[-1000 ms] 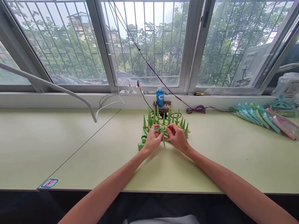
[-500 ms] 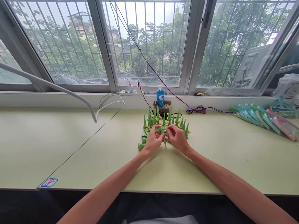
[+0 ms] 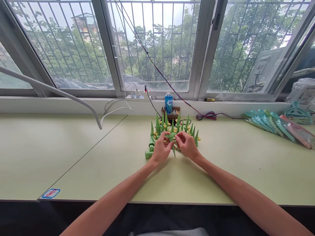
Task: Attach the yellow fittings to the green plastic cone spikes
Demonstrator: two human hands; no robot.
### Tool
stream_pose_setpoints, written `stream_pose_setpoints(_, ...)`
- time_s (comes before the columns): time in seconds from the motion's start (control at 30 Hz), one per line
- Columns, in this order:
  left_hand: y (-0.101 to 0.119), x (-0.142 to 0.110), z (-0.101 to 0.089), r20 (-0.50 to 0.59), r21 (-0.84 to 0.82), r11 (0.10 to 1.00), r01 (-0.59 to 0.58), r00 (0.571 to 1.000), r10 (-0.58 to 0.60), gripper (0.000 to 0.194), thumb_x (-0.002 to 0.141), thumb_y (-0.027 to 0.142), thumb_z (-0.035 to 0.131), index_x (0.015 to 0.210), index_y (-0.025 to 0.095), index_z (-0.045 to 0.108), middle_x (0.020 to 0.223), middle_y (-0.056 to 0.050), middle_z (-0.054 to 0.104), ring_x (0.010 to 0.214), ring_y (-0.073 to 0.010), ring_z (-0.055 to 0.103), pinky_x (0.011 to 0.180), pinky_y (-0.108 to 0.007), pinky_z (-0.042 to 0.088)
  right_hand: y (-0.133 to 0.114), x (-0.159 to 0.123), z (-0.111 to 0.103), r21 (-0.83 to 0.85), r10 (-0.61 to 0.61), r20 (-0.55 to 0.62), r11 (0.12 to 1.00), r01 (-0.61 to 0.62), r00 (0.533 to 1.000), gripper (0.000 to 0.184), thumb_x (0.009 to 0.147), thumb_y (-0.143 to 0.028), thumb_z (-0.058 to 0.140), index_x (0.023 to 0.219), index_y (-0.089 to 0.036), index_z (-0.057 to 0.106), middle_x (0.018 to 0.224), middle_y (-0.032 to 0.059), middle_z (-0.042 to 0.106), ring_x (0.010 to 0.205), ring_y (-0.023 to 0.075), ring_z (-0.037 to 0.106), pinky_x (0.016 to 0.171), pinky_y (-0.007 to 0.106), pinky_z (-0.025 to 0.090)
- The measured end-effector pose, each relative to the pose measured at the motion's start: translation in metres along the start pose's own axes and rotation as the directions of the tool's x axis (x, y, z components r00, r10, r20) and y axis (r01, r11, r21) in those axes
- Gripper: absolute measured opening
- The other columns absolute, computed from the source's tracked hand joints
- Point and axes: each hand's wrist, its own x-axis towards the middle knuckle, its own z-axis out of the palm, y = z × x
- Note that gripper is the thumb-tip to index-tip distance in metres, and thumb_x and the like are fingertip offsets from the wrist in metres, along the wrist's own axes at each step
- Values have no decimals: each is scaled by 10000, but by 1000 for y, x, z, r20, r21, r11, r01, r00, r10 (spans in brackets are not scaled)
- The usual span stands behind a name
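My left hand [image 3: 162, 149] is curled round a green plastic piece with a spike [image 3: 174, 151] that points down toward the table. Thumb and fingers of my right hand [image 3: 188, 146] are pinched together at the right side of this piece; whatever small part they grip is too small to make out. Just beyond both hands stands a cluster of similar green spiked plastic pieces [image 3: 187, 122], with small yellow parts round them. Left of my left hand lies a green tubular piece [image 3: 148, 154]. My fingers partly hide the held piece.
Behind the cluster are a blue liquid bottle [image 3: 168, 103] and a small brown box [image 3: 176, 110]. A coiled cable [image 3: 208, 115] lies right of them. Bagged teal and pink plastic items [image 3: 273, 123] lie at far right. A white cable [image 3: 73, 95] hangs at left.
Both hands stay almost in place at the green spiked piece. The view has shifted very slightly; nothing else visibly differs.
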Motion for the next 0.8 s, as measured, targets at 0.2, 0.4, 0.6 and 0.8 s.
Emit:
stream_pose_setpoints(0.2, -3, 0, 0, -33, 99, 993, -69, 997, 73, 268, 819, 301, 612, 1047, 219, 497, 768, 6, 567, 637, -136, 625, 560, -230, 502, 0, 0, 1, 58, 28, 6, 998, -28, 1000, 249, 868, -428, 527, 762, -203, 506, 557, -18, 542, 444, 131, 510, 454, 256, 408)
stream_pose_setpoints(0.4, -5, 0, -1, -43, 213, 970, -118, 991, 130, 238, 830, 270, 598, 1043, 229, 501, 721, 28, 566, 601, -114, 555, 565, -222, 458, 0, 0, 1, 84, 47, 17, 995, -48, 999, 252, 867, -436, 530, 764, -208, 501, 546, -25, 537, 422, 132, 503, 444, 265, 405)
stream_pose_setpoints(0.6, -2, 0, -2, -53, 258, 953, -158, 983, 177, 231, 837, 285, 605, 1044, 233, 518, 721, 24, 569, 629, -118, 541, 581, -224, 454, -4, -1, 0, 115, 64, 20, 991, -66, 998, 248, 871, -433, 530, 767, -211, 491, 534, -30, 523, 417, 131, 489, 432, 262, 392)
stream_pose_setpoints(0.8, 3, 1, 0, -66, 51, 998, -48, 997, 51, 347, 893, 482, 492, 1137, 238, 464, 779, -1, 559, 627, -132, 581, 485, -219, 480, -3, -1, 1, 168, 52, -5, 984, -51, 999, 254, 870, -449, 539, 795, -212, 486, 547, -31, 521, 432, 129, 489, 431, 254, 387)
